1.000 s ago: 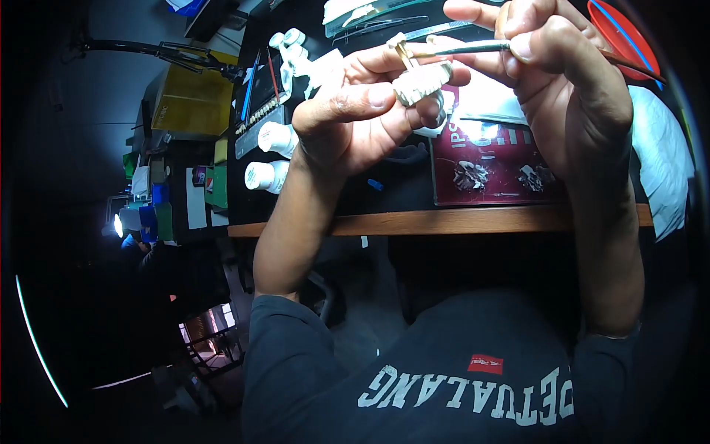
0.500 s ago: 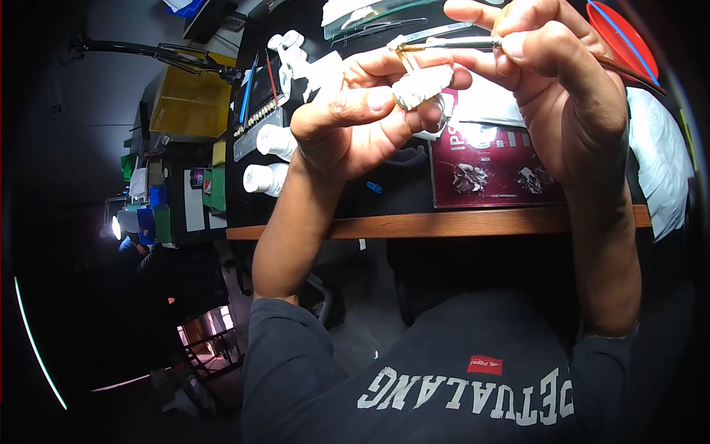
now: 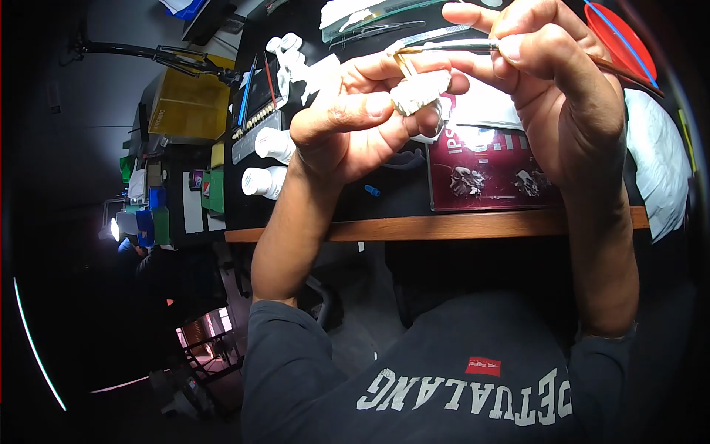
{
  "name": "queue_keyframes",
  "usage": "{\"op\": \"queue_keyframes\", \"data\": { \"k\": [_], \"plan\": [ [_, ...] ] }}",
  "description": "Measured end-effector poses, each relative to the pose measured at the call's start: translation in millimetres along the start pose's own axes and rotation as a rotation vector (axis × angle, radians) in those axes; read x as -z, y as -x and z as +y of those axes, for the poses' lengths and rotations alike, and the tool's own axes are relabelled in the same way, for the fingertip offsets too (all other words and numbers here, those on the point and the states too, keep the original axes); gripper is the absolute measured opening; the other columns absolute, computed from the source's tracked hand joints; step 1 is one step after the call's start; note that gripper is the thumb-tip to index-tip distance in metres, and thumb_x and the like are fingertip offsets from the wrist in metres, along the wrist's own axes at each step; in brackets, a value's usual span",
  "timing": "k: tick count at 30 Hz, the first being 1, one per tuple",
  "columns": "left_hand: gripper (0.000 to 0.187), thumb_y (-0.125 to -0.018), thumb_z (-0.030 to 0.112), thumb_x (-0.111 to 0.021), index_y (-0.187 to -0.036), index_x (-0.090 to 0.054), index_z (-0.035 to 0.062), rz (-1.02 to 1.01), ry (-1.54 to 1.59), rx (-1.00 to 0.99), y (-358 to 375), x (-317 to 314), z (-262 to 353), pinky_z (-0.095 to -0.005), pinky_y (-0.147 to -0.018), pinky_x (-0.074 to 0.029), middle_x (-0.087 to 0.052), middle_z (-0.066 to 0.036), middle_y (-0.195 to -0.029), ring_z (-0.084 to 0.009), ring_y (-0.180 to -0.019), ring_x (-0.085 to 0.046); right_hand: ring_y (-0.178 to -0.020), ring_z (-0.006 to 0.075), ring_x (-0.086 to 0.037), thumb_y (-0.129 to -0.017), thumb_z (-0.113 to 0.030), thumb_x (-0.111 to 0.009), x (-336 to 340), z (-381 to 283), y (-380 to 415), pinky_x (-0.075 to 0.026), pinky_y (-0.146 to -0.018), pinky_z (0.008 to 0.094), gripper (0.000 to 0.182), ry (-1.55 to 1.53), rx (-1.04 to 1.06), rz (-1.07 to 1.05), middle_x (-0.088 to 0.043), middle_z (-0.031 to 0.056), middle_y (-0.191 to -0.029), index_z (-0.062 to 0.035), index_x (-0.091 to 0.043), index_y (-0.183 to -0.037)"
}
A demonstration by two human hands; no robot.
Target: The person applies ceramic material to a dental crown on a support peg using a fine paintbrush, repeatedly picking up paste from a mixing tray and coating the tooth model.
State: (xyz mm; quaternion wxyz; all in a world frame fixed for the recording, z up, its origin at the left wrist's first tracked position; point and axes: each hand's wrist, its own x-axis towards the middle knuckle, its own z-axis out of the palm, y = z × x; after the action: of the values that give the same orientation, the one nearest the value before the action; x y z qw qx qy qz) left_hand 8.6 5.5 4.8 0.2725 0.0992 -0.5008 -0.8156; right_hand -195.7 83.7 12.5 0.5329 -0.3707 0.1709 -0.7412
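Between the thumb and fingers of my left hand [image 3: 344, 122] is a rough white lump [image 3: 420, 93]. A thin pale stick [image 3: 405, 66] rises from it, with a small whitish piece at its top, close by my index finger. My right hand [image 3: 569, 85] pinches a fine paintbrush [image 3: 466, 46] between thumb and fingers, its dark handle slanting off to the right. The bristle end of the brush lies right at the small piece on the stick. Both hands are raised over the desk, close together under bright light.
Below the hands lies a maroon board [image 3: 495, 201] with crumpled foil-like bits [image 3: 467, 181]. White bottles [image 3: 264, 181], a row of tooth-shade tabs [image 3: 254, 123] and a blue cap [image 3: 372, 191] are on the left. A red dish [image 3: 629, 46] and white plastic [image 3: 657, 166] are right, the wooden desk edge [image 3: 444, 228] nearer.
Hardly anything differs. The lump and brush tip have shifted very slightly left, and the view has moved a little; both hands keep their grips.
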Motion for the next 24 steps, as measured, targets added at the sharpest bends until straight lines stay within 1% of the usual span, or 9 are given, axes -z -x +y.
{"op": "queue_keyframes", "data": {
  "k": [5, 9, 15, 17, 18, 20, 24],
  "plan": [
    [0.08, -0.074, 0.021, -0.07, -0.138, -0.04, -0.0161, 0.007, -0.009, 0.008, -0.5, -1.7, 0.1, -0.0315, -0.077, -0.042, -0.055, -0.025, -0.126, -0.0137, -0.083, -0.052, -0.075, 0.0159, -0.063, -0.082, 0.005, -0.057, -2.5, -0.3, 0.2, -0.053, -0.077, 0.0299, 0.007, -0.046, -0.003, 0.007, -0.063, 0.0114, -0.081, 0.0045, -0.059, -0.089],
    [0.083, -0.074, 0.022, -0.07, -0.138, -0.037, -0.0179, 0.016, -0.015, 0.019, -0.6, -3.6, 0.8, -0.0311, -0.077, -0.042, -0.056, -0.024, -0.125, -0.0134, -0.082, -0.052, -0.074, 0.0155, -0.063, -0.082, 0.004, -0.057, 5.5, 2.6, -1.6, -0.053, -0.076, 0.0293, 0.006, 0.015, 0.028, -0.022, -0.063, 0.0114, -0.08, 0.0043, -0.059, -0.088],
    [0.081, -0.073, 0.022, -0.07, -0.137, -0.039, -0.0168, 0.02, -0.02, 0.021, 0.0, -3.1, 0.5, -0.0305, -0.076, -0.041, -0.056, -0.024, -0.125, -0.0133, -0.083, -0.052, -0.074, 0.0151, -0.063, -0.082, 0.004, -0.057, 0.4, 1.1, 0.6, -0.053, -0.076, 0.0296, 0.006, 0.019, 0.013, 0.024, -0.064, 0.0116, -0.081, 0.004, -0.059, -0.088],
    [0.063, -0.077, 0.016, -0.068, -0.128, -0.046, -0.0145, -0.047, 0.065, -0.003, -0.8, 1.0, -1.4, -0.0344, -0.083, -0.044, -0.052, -0.03, -0.129, -0.0227, -0.097, -0.053, -0.074, 0.0152, -0.063, -0.082, 0.004, -0.057, 0.4, 0.0, 0.2, -0.053, -0.077, 0.0301, 0.006, 0.003, 0.009, 0.022, -0.064, 0.0116, -0.081, 0.004, -0.059, -0.087],
    [0.047, -0.08, 0.01, -0.065, -0.119, -0.052, -0.0126, -0.114, 0.148, -0.025, -2.5, 7.6, -3.8, -0.0383, -0.091, -0.047, -0.048, -0.036, -0.132, -0.0321, -0.111, -0.053, -0.074, 0.0153, -0.063, -0.082, 0.004, -0.057, 0.5, 0.0, 0.1, -0.053, -0.077, 0.0303, 0.006, -0.006, 0.007, 0.017, -0.064, 0.0116, -0.081, 0.004, -0.059, -0.087],
    [0.03, -0.083, 0.004, -0.062, -0.11, -0.058, -0.0108, -0.174, 0.226, -0.044, -3.3, 11.1, -4.8, -0.0425, -0.099, -0.051, -0.043, -0.042, -0.135, -0.0415, -0.124, -0.054, -0.074, 0.0155, -0.063, -0.082, 0.005, -0.057, 0.7, 0.5, -0.2, -0.054, -0.077, 0.0307, 0.005, -0.023, 0.009, 0.004, -0.064, 0.0116, -0.081, 0.0039, -0.059, -0.087],
    [0.03, -0.084, 0.003, -0.061, -0.11, -0.058, -0.0109, -0.171, 0.22, -0.036, -2.5, 11.6, -4.1, -0.0429, -0.099, -0.051, -0.042, -0.043, -0.136, -0.042, -0.125, -0.053, -0.074, 0.016, -0.062, -0.082, 0.005, -0.057, 4.2, 1.5, -1.0, -0.054, -0.078, 0.0311, 0.005, -0.017, -0.003, 0.006, -0.063, 0.0117, -0.08, 0.0037, -0.059, -0.087]
  ]
}}
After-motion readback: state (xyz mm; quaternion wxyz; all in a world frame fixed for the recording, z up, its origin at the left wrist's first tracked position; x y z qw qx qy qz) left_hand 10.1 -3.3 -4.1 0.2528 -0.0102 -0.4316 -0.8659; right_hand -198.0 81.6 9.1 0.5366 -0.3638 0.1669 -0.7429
